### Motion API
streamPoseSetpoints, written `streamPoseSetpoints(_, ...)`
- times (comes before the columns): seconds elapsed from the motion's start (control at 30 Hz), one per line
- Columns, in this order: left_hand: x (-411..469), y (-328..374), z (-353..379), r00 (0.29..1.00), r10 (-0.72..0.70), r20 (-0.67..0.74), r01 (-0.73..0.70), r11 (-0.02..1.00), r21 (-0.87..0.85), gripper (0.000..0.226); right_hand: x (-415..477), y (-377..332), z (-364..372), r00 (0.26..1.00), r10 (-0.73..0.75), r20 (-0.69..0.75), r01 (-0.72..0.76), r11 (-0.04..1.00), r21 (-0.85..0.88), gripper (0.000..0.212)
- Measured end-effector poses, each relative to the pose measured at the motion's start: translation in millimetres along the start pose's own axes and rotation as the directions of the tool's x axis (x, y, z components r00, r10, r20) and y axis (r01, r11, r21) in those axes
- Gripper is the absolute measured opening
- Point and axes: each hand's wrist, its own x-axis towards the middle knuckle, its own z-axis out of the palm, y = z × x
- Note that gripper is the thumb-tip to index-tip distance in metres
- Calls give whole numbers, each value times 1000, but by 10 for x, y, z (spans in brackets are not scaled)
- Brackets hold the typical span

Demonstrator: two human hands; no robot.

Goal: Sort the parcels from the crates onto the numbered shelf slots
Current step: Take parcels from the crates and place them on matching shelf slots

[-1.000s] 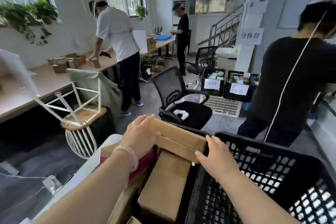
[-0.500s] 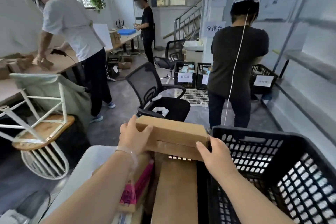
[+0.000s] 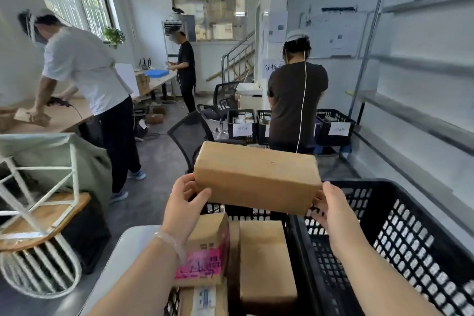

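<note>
Both bare forearms extend forward from the bottom of the view, the left from lower left, the right from lower right. The left grip [image 3: 183,202] curls round the left end of a cardboard parcel [image 3: 256,177], thumb on its near face. The right grip [image 3: 331,206] clasps the right end, its fingers out of sight behind the parcel. The wrists are roughly level.

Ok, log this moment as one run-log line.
left hand grips cardboard box | right hand grips it | box above black crate of parcels
</note>
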Motion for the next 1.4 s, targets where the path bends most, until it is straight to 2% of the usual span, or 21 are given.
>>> streamPoseSetpoints(0.07,-74,59,-59,998,-35,56,40,994,-100,24,-110,-43,-18,999,41,-34,-39,997,60,38)
streamPoseSetpoints(0.1,-107,91,-83,995,-42,86,54,989,-138,28,-161,-52,-21,998,48,-38,-45,997,70,40)
streamPoseSetpoints(0.2,-186,167,-122,987,-37,157,73,970,-230,55,-287,-29,-36,998,35,-52,-31,995,91,29)
streamPoseSetpoints(0.23,-199,178,-132,986,-39,161,77,968,-239,56,-323,-12,-48,998,27,-55,-21,994,110,23)
streamPoseSetpoints(0.3,-201,161,-162,986,-57,154,97,960,-261,47,-394,15,-72,1000,19,-22,-15,987,163,13)
streamPoseSetpoints(0.37,-190,117,-200,986,-58,156,104,947,-303,37,-456,26,-90,999,10,31,-17,975,220,28)
streamPoseSetpoints(0.43,-179,78,-231,987,-56,153,104,937,-333,33,-506,13,-84,997,7,71,-25,968,249,30)
streamPoseSetpoints(0.57,-187,19,-267,983,-91,159,148,907,-395,36,-579,-44,-39,1000,3,21,-8,971,240,27)
streamPoseSetpoints(0.63,-207,15,-292,973,-130,192,199,891,-407,38,-600,-55,-33,1000,-6,-23,11,972,237,21)
streamPoseSetpoints(0.73,-222,41,-318,943,-251,217,319,866,-385,59,-617,-49,-59,998,-38,-58,49,978,204,19)
streamPoseSetpoints(0.83,-228,32,-327,904,-352,242,417,849,-324,62,-624,-46,-77,995,-85,-60,92,986,141,23)
streamPoseSetpoints(0.9,-239,-11,-309,898,-347,272,426,842,-331,53,-632,-59,-62,993,-105,-51,110,988,108,28)
streamPoseSetpoints(1.07,-279,4,-285,913,-318,255,406,764,-501,35,-697,-78,-10,997,-74,13,73,992,99,47)
streamPoseSetpoints(1.17,-358,31,-237,911,-317,262,411,730,-546,36,-721,-23,13,998,24,53,-33,982,184,90)
streamPoseSetpoints(1.23,-450,25,-157,893,-325,311,449,702,-554,39,-732,-31,66,994,59,90,-81,958,274,99)
streamPoseSetpoints(1.3,-546,16,-72,868,-338,363,492,684,-539,39,-716,-77,93,999,37,31,-46,943,329,101)
streamPoseSetpoints(1.33,-589,19,-39,863,-341,372,497,704,-507,41,-701,-111,86,1000,17,-22,-9,941,337,102)
streamPoseSetpoints(1.4,-630,37,-10,894,-313,321,422,830,-364,55,-680,-188,42,994,-44,-96,73,942,328,105)
